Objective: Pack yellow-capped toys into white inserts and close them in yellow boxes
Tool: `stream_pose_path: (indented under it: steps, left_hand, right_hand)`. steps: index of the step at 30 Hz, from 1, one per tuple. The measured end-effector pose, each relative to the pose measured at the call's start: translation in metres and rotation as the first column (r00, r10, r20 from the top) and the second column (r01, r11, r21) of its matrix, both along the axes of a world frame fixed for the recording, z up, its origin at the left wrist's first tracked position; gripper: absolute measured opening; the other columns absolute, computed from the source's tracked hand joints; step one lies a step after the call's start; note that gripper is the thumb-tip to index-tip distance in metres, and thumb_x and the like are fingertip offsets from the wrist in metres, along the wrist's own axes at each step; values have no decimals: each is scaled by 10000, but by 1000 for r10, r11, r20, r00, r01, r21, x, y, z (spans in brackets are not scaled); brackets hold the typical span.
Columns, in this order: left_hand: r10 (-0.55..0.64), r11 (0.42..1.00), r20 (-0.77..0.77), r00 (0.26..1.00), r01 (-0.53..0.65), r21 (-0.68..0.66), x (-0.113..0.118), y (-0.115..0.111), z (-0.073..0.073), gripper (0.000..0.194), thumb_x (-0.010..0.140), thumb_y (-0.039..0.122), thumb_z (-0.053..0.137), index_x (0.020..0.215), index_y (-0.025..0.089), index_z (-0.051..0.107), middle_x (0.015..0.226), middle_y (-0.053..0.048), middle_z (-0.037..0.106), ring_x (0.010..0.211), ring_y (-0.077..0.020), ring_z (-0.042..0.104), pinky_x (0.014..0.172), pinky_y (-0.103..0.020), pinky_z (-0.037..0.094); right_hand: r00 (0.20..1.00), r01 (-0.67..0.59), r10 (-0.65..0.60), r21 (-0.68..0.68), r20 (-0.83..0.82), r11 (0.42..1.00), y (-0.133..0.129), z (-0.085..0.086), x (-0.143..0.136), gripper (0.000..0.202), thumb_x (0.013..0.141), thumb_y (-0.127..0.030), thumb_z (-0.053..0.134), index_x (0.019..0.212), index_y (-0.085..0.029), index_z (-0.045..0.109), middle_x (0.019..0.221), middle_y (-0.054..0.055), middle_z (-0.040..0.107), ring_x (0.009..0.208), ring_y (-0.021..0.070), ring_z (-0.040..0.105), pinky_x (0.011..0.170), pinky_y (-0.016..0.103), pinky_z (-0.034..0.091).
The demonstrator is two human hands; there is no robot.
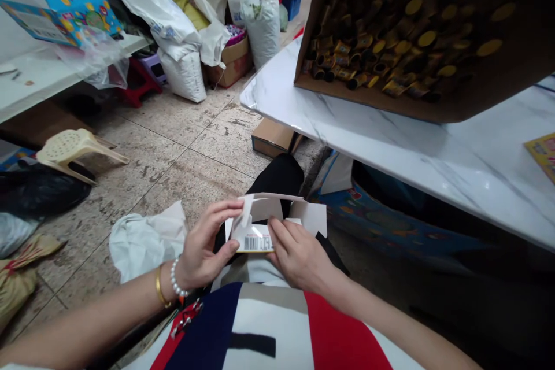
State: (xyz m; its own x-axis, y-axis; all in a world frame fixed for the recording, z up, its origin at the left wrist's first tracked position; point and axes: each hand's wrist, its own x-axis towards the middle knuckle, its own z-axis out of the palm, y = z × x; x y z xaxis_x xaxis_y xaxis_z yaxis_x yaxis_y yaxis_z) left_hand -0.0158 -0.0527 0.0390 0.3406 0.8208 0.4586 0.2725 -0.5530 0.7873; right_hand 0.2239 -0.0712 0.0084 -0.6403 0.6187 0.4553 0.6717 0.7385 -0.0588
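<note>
Over my lap I hold a small white cardboard box (255, 241) with a barcode printed on the side facing me. Its flaps stand open, one of them (315, 219) sticking out to the right. My left hand (212, 237) grips the box's left end, with the thumb on the near side and the fingers at the top. At the near wall, my right hand (299, 248) has its fingers curled over the edge, pinching the card. Part of the box's inside is hidden by the right fingers.
A marble-patterned table (347, 121) stands at the right, bearing a large carton (390, 105) of many small yellow-and-black pieces. A brown box (274, 134) lies on the floor below. At left are a cream stool (71, 147), white cloth (139, 240) and filled sacks (182, 69).
</note>
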Motion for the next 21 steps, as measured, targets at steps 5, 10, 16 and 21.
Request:
stream_pose_path:
  steps: [5,10,16,21]
  left_hand:
    - [175,984,-112,978,-179,-24,18,-6,-8,299,902,133,592,1128,279,720,1448,-93,443,1342,-273,448,1098,-477,400]
    - [201,920,-235,951,-265,-289,30,12,-10,233,825,184,689,1043,249,742,1498,-108,381,1385,-308,401,1149,-531,342]
    - [268,905,-338,902,-356,-231,33,16,-18,282,811,105,625,1056,217,706,1460,-123,379,1380,-298,392,1158,-532,343]
    - [172,982,-369,913,-191,-15,33,13,-12,223,870,74,530,961,186,699,1390,-131,460,1309,-275,481,1086,-479,442]
  right_hand:
    - [999,-34,34,-13,-27,999,-1,-5,-3,343,946,-279,523,1065,-11,699,1156,227,675,912,284,574,733,404,535]
    - [996,-86,86,-3,-32,996,0,-6,-4,319,951,-273,514,1119,-63,687,1146,192,687,873,261,581,721,396,539]
    - [993,-76,67,-102,-94,992,-2,-11,-4,310,972,-211,463,1175,-77,656,1023,156,714,877,244,617,716,364,573]
    - [989,-109,102,-59,-103,992,1,-5,-2,266,962,-198,499,1143,-121,678,1047,134,727,889,237,651,692,353,581]
